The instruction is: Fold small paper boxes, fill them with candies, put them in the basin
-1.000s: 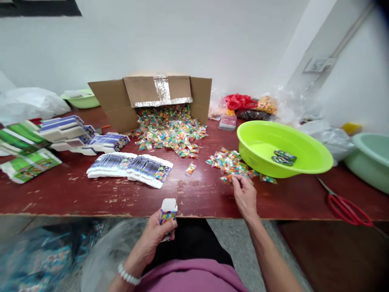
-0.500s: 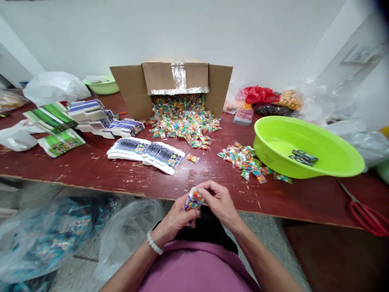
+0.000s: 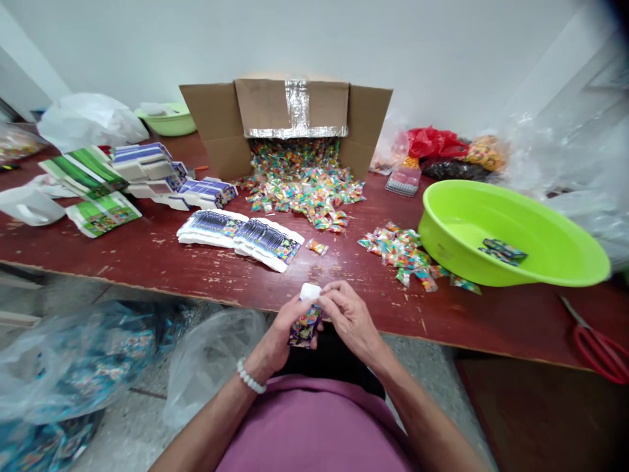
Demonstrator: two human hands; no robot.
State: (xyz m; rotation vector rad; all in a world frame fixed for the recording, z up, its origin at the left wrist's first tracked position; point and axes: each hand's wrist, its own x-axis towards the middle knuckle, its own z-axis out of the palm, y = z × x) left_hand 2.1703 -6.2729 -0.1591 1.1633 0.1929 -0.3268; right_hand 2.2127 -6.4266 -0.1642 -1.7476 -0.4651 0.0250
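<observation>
1 carton [image 3: 303, 330] in hand, L of the tub [image 3: 445, 259] & nearer the body, at table's front edge. Long axis runs away from body, top leaning slightly R; white flap end [image 3: 309, 292] points away from body, printed face up. L hand [image 3: 282, 331]: fingers clamped round carton. R hand [image 3: 346, 316]: thumb & index tips together at flap; can't tell if they pinch it.

Counts: 1 tub, w/ at least 2 packs [image 3: 506, 247] inside, overlapping, exact no. unclear. 2 heaps of candies: small heap [image 3: 396, 248] just L of tub, big heap [image 3: 304, 190] farther L, spilling from 1 box [image 3: 292, 108]. 1 lone candy [image 3: 317, 247] & 2 fanned stacks [image 3: 268, 241], all L of tub. 1 pr scissors [image 3: 599, 354] on tub's near side.
</observation>
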